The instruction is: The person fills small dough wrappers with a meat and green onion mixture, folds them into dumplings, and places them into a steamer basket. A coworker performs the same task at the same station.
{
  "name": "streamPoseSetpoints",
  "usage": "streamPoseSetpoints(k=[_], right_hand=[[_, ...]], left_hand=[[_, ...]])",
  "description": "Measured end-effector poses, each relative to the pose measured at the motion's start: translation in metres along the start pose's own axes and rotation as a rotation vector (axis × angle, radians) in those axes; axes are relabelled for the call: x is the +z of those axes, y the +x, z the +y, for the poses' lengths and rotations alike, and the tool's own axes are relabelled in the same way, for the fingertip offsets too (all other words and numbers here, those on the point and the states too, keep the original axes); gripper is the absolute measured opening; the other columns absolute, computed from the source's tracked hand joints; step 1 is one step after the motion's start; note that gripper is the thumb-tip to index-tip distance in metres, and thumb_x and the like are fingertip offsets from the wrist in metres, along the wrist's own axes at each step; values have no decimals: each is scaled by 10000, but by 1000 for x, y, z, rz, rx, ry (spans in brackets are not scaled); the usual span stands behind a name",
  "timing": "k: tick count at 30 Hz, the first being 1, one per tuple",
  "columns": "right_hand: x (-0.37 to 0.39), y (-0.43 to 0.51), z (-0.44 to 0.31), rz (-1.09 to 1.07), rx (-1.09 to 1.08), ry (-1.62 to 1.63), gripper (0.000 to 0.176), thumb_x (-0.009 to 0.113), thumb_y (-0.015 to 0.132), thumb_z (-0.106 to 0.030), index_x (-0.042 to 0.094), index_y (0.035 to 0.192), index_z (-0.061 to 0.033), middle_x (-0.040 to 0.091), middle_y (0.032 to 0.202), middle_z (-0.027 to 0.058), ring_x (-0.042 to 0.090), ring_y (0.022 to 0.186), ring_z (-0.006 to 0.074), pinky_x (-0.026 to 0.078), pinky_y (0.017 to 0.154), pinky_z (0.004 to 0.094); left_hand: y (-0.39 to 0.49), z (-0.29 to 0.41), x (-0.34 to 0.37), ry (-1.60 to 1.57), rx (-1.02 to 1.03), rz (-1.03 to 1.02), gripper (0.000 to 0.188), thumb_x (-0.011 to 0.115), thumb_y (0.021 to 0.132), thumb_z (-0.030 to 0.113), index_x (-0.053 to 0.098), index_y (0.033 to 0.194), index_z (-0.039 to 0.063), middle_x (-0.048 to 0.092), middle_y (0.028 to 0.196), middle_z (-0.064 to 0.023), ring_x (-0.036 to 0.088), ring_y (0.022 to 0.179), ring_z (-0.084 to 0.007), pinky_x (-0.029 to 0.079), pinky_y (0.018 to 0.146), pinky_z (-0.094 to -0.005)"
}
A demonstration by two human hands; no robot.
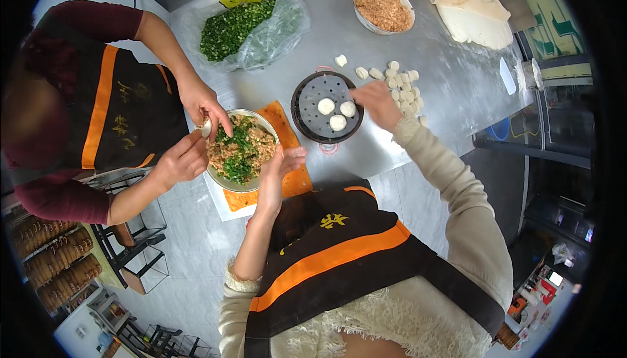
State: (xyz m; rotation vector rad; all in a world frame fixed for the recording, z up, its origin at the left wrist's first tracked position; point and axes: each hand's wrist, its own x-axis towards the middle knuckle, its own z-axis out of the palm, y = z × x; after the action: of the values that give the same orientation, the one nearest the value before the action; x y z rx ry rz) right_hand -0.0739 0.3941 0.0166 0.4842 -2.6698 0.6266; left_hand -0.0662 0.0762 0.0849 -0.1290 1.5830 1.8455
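My left hand [280, 164] is held at the right rim of a bowl of meat filling with chopped greens [245, 150], fingers apart, with nothing seen in it. Over the right edge of a round steamer tray [313, 125] reaches my right hand [377, 103], slightly blurred; whether it holds anything I cannot tell. Three filled dough buns [337, 123] rest on the tray's perforated liner. Several small dough pieces [403, 83] lie in a group beyond my right hand, and a single dough piece [341, 60] sits apart above the tray.
At left, a co-worker's hands [188, 154] hold a dough wrapper over the same bowl. An orange cloth [294, 176] lies under the bowl. Farther back are a bag of chopped greens [235, 27], a bowl of minced filling [383, 7], a large dough sheet [472, 20] and a white scraper [507, 76].
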Motion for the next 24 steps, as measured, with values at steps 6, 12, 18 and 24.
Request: streamPoseSetpoints(k=[6, 12, 18, 24], right_hand=[[43, -3, 100, -77, 166, -152, 270, 588, 726, -13, 643, 986, -57, 639, 954, 140, 572, 920, 337, 452, 812, 438], [20, 39, 66, -29, 458, 225, 155, 635, 750, -48, 630, 903, -24, 623, 864, 144, 590, 826, 313, 471, 742, 406], [-1, 40, -113, -56, -65, 493, 224, 648, 764, -28, 619, 985, -6, 607, 907, 94, 547, 886, 294, 445, 788, 360], [46, 20, -159, -418, 287, 692, 260, 625, 798, -50, 621, 1057, -29, 581, 910, 102, 559, 857, 286, 467, 756, 352]], left_hand=[[10, -5, -8, -32, -56, 23, 464, 384, 971, 366, 614, 1039, -31, 643, 1039, -142, 607, 952, -213, 431, 875, -337], [11, -3, 0, -113, -10, 44, 337, 510, 932, 192, 554, 1152, -59, 609, 1124, -150, 592, 1030, -228, 446, 931, -332], [4, -9, 24, -483, -50, 52, 362, 507, 943, 127, 457, 1240, -73, 581, 1129, -148, 613, 989, -265, 498, 881, -316], [-68, -61, -36, -536, -156, 386, 233, 539, 896, 26, 553, 1108, -70, 619, 1034, -124, 607, 959, -217, 498, 869, -301]])
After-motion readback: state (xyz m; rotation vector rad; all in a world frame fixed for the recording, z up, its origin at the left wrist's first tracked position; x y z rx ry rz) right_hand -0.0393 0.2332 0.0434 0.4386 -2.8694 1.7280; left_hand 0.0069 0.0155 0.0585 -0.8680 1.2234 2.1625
